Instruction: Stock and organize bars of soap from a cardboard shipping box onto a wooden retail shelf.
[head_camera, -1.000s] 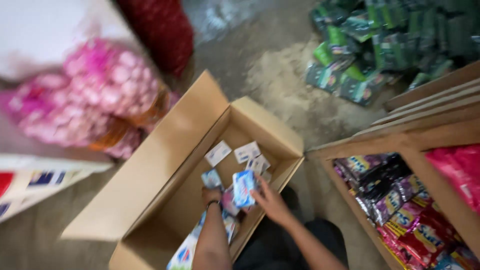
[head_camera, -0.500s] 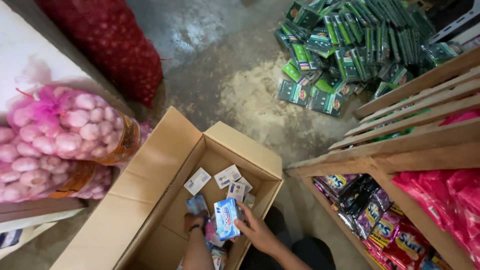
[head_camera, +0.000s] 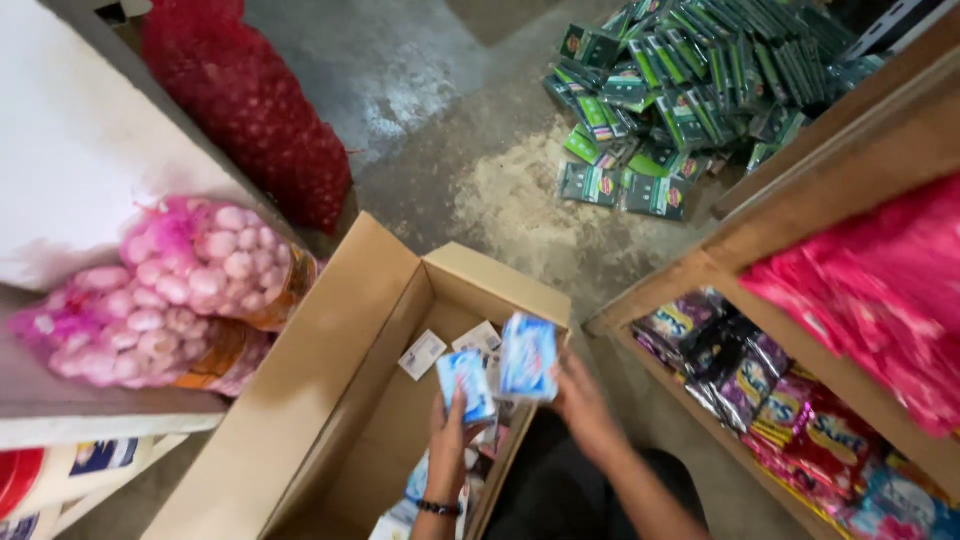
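Far to the left of the fingers, net bags of garlic (head_camera: 170, 295) lie on a shelf. The left hand (head_camera: 447, 432) pinches a small blue packet (head_camera: 466, 385) above the open cardboard box (head_camera: 330, 400). Just to its right, the right hand (head_camera: 585, 405) grips a second blue packet (head_camera: 528, 355) at the box's edge. A firm hold on each packet's sides seems wise. Further right stands a wooden shelf (head_camera: 700, 270) of sachets (head_camera: 730, 370).

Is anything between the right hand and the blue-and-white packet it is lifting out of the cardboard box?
Nothing visible. The right hand already grips the blue-and-white packet at its lower edge, above the cardboard box rim. The left hand holds a second packet beside it; whether the two packets touch cannot be told.
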